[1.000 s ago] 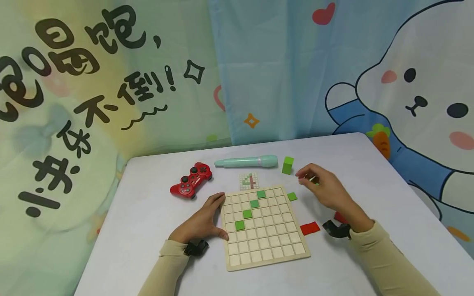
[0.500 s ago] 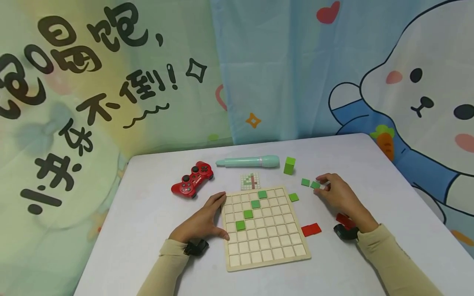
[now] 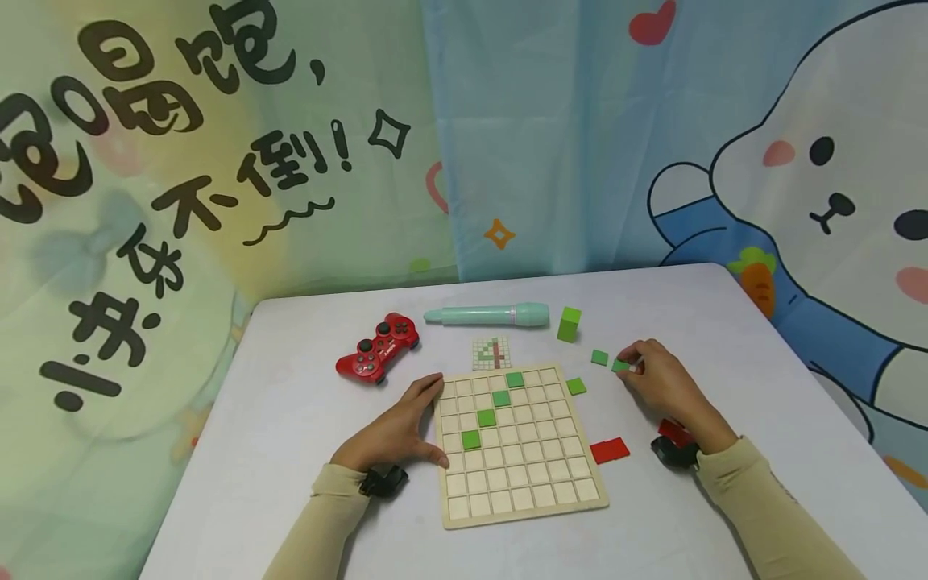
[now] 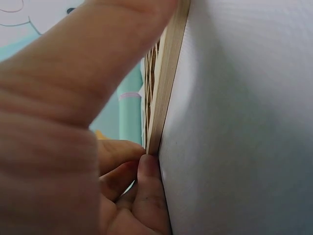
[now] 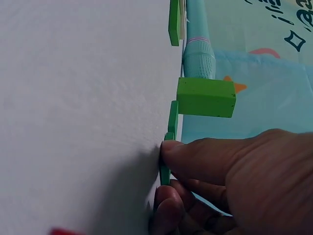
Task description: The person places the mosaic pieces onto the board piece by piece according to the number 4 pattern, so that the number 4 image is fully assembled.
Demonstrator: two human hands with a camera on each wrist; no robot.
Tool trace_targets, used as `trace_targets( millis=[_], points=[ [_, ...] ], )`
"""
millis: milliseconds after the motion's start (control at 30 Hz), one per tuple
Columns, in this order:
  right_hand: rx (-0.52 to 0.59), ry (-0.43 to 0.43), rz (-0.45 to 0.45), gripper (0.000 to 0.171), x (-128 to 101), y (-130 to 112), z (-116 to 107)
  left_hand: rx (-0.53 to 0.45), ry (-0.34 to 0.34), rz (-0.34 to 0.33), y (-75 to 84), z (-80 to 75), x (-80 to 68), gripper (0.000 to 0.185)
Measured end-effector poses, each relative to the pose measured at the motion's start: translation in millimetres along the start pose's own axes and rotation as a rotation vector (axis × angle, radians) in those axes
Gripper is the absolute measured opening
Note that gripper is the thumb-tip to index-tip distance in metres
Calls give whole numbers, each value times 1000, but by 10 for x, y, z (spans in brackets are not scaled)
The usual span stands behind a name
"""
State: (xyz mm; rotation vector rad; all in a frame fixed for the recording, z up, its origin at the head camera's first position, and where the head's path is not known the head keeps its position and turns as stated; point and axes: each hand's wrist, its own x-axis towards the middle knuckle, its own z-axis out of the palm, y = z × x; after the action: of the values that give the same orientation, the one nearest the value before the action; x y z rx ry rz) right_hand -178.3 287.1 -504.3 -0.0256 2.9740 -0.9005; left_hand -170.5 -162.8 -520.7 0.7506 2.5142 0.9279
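A printed cloth backdrop [image 3: 522,121] hangs behind the white table [image 3: 239,451], and near the middle of that table lies the wooden grid board [image 3: 529,455], flat and slightly turned. The person's left hand [image 3: 395,427] is spread along its left edge, fingers at the far corner and thumb lower down, touching rather than clenched, presumably to keep it from sliding. The right hand [image 3: 663,387] is off beyond the board's right side, its thumb and fingers closed on a small piece.

Past the far edge, a mint-coloured pen-shaped thing [image 3: 486,315] and a red game controller [image 3: 379,349] lie apart from the work, likely just out of the way. The printed card [image 3: 491,353] sits just beyond the board, probably for easy checking. Near the pen's thick end a green block [image 3: 569,324] stands upright. Red pieces [image 3: 611,449] lie at the board's right edge, handy to reach; more red shows by the right wrist.

Smallest are the green tiles: four [image 3: 471,439] run diagonally in the cells, one loose tile [image 3: 576,386] lies beside the board, another [image 3: 599,357] near the right fingertips, and the pinched green tile [image 3: 620,366] is held at the table by its edges, perhaps for easier lifting.
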Motion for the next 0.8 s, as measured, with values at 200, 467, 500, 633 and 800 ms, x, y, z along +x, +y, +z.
trace_targets(
  millis=[200,467,500,633,800],
  points=[
    [-16,-5,-7,29,-75,-78,-70,-7,-9,-6,13,3,-17,132],
    [10,-37,-218,26,-324,-681,-189,-2,-4,-2,-10,-10,-25,133],
    [6,-48,-255,24,-358,-767,-177,-5,-2,-1,-15,-9,-25,132],
    [13,-131,-357,23,-491,-1058,-72,-21,-3,0,-17,-6,-23,132],
    [26,-268,-468,21,-583,-1341,139,-20,-4,-5,16,-29,-6,130]
  ],
)
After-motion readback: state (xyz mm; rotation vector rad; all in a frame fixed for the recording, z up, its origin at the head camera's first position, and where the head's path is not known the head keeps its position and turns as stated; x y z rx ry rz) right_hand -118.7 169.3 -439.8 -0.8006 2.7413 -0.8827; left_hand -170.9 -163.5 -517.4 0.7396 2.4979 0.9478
